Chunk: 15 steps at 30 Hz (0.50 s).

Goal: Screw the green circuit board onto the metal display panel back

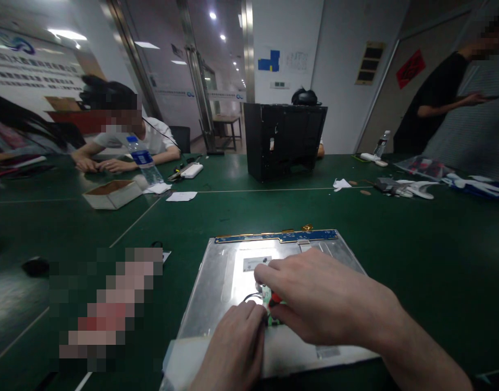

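Observation:
A silver display panel (200, 304) lies back side up on the table in front of me, with a blue circuit strip (269, 237) along its far edge. Over its middle is a small green circuit board (274, 320), partly covered by my hands; a thin dark wire (251, 296) runs beside it. My left hand (237, 339) is closed, its fingertips at the board's left edge. My right hand (326, 296) pinches a small red-and-black tool (275, 298) over the board; most of the tool is hidden by the fingers.
On the green table (192, 217) stand a black computer case (284, 141), an open box (112, 194) and a water bottle (145, 163). Gloves (412, 188) and a crumpled tissue (341, 184) lie at right. A seated person (155, 136) is across; another person (437, 103) stands at right.

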Each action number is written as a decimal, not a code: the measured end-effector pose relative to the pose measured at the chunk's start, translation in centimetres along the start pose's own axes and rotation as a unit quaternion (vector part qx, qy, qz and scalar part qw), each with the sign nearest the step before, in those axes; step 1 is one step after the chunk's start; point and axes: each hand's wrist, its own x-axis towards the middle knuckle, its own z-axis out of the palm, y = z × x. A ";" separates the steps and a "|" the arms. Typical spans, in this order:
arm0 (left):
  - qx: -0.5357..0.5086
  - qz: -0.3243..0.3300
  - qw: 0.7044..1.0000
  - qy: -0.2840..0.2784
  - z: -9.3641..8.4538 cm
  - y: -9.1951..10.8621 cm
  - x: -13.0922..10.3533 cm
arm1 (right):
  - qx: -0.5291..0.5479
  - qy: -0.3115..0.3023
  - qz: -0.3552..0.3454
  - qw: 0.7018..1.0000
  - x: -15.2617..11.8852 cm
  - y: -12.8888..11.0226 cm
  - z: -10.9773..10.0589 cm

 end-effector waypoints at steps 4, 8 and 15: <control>-0.010 -0.007 1.000 0.005 -0.4 0.3 0.2 | 0.007 -0.016 -0.020 1.000 -0.1 -0.1 -0.3; -0.011 -0.009 1.000 0.002 -0.5 0.4 0.2 | 0.010 -0.004 -0.020 1.000 -0.2 0.1 -0.2; -0.006 -0.005 1.000 0.010 0.0 0.1 0.1 | -0.009 0.016 -0.012 1.000 0.0 0.2 0.3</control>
